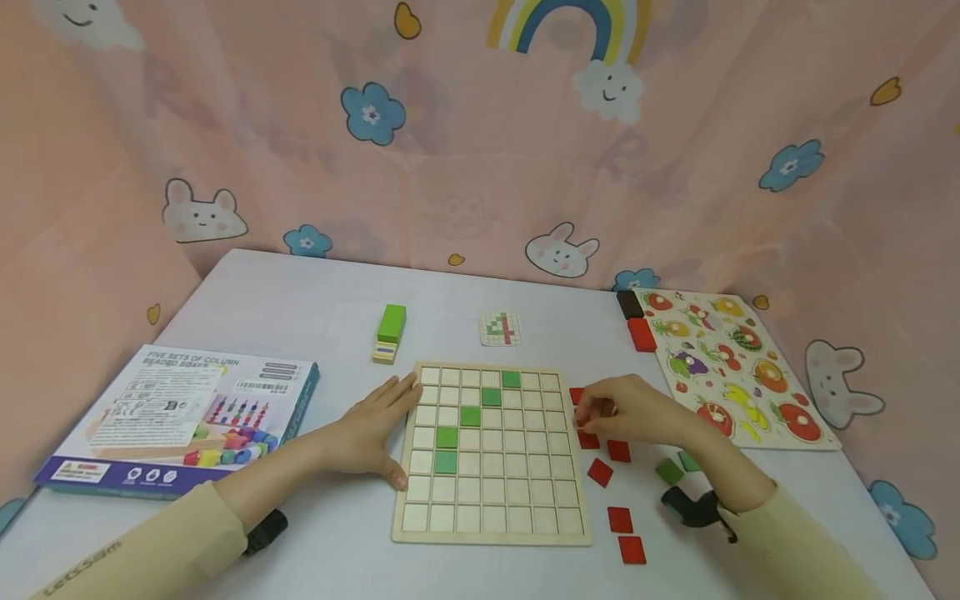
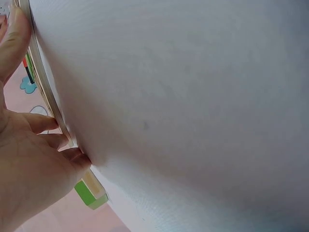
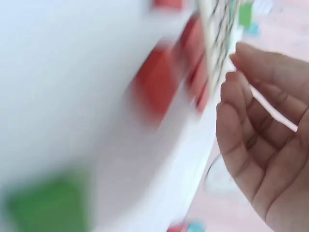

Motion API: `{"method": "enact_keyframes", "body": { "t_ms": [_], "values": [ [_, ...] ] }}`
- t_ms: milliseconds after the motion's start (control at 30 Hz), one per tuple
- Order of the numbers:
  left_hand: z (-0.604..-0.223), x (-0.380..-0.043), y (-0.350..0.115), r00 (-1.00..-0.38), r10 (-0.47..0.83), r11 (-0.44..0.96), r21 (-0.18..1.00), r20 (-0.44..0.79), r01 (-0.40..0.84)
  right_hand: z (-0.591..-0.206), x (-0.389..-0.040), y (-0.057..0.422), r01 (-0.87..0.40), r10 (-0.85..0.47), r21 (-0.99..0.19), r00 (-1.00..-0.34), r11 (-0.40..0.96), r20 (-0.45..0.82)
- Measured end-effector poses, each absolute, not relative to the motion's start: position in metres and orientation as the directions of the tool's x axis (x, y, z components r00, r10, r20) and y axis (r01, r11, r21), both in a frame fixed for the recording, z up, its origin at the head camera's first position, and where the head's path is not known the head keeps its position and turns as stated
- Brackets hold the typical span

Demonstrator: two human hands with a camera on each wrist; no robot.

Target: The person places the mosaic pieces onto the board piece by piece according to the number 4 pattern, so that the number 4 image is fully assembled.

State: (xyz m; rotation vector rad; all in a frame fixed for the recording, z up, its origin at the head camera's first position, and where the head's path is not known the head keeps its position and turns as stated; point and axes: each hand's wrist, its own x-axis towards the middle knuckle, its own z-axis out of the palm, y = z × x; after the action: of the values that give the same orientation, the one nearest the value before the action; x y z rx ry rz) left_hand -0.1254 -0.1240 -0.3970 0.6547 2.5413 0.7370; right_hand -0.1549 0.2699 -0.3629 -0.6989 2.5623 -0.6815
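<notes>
A wooden grid board (image 1: 491, 536) lies on the table, with several green tiles (image 1: 470, 416) in a slanting line across its squares. My left hand (image 1: 367, 437) rests along the board's left edge, thumb and fingers spread; in the left wrist view its fingertips are at the board's side. My right hand (image 1: 626, 408) is over red tiles beside the board's right edge. In the right wrist view, a small gap shows between thumb and loosely bent forefinger, with nothing between them. More red tiles (image 1: 619, 520) lie loose right of the board, some blurred in the right wrist view.
Behind the board lie a small pattern card (image 1: 500, 329) and a green-topped block stack (image 1: 390, 325). A boxed toy set (image 1: 180, 421) is at left. At right are a fruit puzzle board (image 1: 738, 367), red and black pieces (image 1: 641, 334), and loose green tiles (image 1: 670, 472) near my right wrist.
</notes>
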Motion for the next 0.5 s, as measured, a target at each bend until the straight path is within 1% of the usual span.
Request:
{"method": "enact_keyframes", "body": {
  "t_ms": [100, 200, 333, 500],
  "values": [
    [-0.398, -0.126, -0.124, -0.805, 0.537, 0.751, 0.579, -0.253, 0.319, -0.365, -0.151, 0.305, -0.346, -0.56, -0.55, -0.777, 0.761, -0.287],
    [-0.398, -0.126, -0.124, -0.803, 0.539, 0.749, 0.579, -0.253, 0.321, -0.365, -0.146, 0.33, -0.317, -0.57, -0.574, -0.75, 0.755, -0.335],
    [-0.398, -0.126, -0.125, -0.804, 0.539, 0.751, 0.574, -0.25, 0.325, -0.361, -0.14, 0.348, -0.264, -0.55, -0.575, -0.728, 0.775, -0.408],
    [-0.396, -0.125, -0.125, -0.802, 0.545, 0.746, 0.579, -0.244, 0.33, -0.36, -0.134, 0.357, -0.264, -0.515, -0.505, -0.723, 0.822, -0.46]
  ]
}}
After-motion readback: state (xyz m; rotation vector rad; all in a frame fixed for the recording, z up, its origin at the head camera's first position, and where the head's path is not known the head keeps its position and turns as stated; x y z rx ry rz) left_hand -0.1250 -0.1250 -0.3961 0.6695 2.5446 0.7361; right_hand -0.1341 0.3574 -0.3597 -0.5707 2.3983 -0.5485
